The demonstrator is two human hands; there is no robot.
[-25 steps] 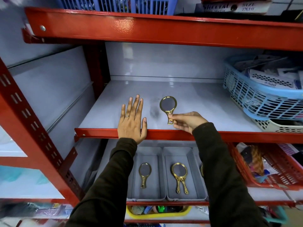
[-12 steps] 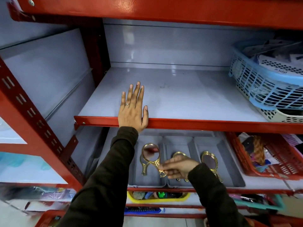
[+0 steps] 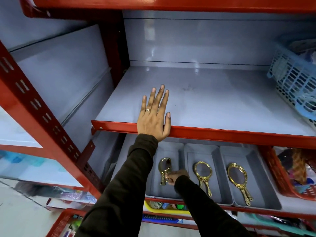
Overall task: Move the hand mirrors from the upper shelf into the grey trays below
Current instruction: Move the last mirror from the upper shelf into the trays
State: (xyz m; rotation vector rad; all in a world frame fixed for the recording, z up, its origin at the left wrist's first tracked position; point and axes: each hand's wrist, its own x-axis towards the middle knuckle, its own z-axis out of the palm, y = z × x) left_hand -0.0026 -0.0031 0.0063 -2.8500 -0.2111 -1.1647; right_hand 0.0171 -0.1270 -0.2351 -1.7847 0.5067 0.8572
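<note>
Three grey trays stand side by side on the lower shelf. In the left tray (image 3: 171,147) my right hand (image 3: 175,176) pinches the handle of a gold hand mirror (image 3: 164,168), low over the tray floor; a second mirror seems to lie right under it. The middle tray (image 3: 216,151) holds gold mirrors (image 3: 202,170) stacked together. The right tray (image 3: 253,154) holds gold mirrors (image 3: 237,175) too. My left hand (image 3: 153,117) lies flat and open on the front edge of the upper shelf (image 3: 213,103), which shows no mirrors.
A light blue basket (image 3: 294,82) with goods sits at the right of the upper shelf. A red basket (image 3: 280,177) stands right of the trays. A yellow tray (image 3: 164,210) and combs lie on the shelf below. Red uprights frame the left side.
My right hand carried the gold mirror from the upper shelf down under its edge and into the left grey tray. My left hand stayed on the shelf edge.
</note>
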